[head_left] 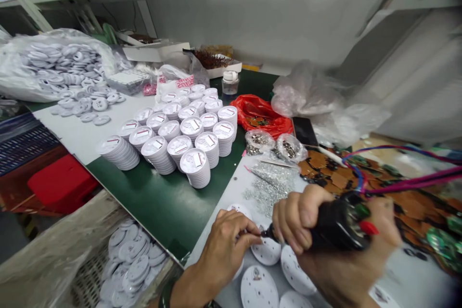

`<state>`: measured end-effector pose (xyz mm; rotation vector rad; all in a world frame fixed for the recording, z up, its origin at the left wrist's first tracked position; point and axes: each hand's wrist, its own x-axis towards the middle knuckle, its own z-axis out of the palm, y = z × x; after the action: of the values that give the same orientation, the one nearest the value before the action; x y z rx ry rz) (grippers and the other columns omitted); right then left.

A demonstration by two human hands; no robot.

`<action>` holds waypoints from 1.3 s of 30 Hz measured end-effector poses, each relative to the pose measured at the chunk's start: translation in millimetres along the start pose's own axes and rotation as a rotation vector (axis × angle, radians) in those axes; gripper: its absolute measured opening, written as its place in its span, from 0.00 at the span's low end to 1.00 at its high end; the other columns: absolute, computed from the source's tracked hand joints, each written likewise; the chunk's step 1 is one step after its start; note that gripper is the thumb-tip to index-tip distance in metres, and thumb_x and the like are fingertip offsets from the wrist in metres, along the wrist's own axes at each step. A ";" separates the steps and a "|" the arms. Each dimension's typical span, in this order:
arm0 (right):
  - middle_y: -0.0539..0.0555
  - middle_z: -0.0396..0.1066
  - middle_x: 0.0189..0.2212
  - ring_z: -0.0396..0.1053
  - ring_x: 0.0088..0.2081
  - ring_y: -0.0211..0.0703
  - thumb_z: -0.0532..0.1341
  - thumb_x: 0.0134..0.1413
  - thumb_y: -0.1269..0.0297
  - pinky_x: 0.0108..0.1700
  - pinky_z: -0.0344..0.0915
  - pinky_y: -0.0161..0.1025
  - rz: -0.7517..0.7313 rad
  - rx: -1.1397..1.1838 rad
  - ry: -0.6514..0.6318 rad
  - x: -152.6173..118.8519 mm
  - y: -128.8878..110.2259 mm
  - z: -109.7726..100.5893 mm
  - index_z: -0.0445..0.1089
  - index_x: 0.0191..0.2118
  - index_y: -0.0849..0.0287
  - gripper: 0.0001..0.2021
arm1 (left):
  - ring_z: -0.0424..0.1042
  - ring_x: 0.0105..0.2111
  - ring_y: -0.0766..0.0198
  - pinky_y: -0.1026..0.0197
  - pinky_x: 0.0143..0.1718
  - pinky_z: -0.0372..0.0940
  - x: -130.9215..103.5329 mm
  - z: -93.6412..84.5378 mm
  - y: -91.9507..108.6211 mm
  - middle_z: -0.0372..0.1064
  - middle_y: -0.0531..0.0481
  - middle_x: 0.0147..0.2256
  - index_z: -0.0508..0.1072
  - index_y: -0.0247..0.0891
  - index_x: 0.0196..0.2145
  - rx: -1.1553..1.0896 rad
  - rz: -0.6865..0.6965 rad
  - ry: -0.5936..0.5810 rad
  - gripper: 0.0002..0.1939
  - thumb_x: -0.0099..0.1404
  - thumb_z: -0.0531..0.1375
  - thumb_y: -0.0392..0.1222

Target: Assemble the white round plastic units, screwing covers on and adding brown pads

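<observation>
A black electric screwdriver [335, 226] with a red and a green part lies in the grip of my right hand [335, 274]. Its tip points left, over a white round plastic disc [267, 251]. At that tip, the thumb and forefinger of my left hand [222, 240] are pinched together; what they hold is too small to make out. More white discs, such as one with small holes [259, 291], lie below on the pale work surface. Beyond my hands is a heap of small shiny metal parts [272, 180].
Stacks of white round cups [195, 166] cover the green mat [173, 211]. A red bag [260, 113] and small bags of metal parts [260, 139] lie behind the heap. Brown and green circuit boards [335, 173] fill the right. White discs sit in a crate [133, 260] below left.
</observation>
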<state>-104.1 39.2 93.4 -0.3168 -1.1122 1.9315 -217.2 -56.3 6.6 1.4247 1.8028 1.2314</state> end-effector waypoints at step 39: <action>0.54 0.64 0.15 0.61 0.18 0.49 0.52 0.48 0.23 0.20 0.59 0.47 0.359 -0.109 -0.069 -91.6 21.1 -45.2 0.73 0.25 0.50 0.33 | 0.75 0.55 0.61 0.45 0.72 0.40 -94.1 41.8 -57.6 0.83 0.62 0.38 0.78 0.51 0.36 0.493 0.644 0.151 0.11 0.75 0.57 0.42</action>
<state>-34.9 -10.9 33.5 -0.5432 -1.2765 2.2109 -180.3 -133.0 -75.1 2.3826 1.8983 1.2515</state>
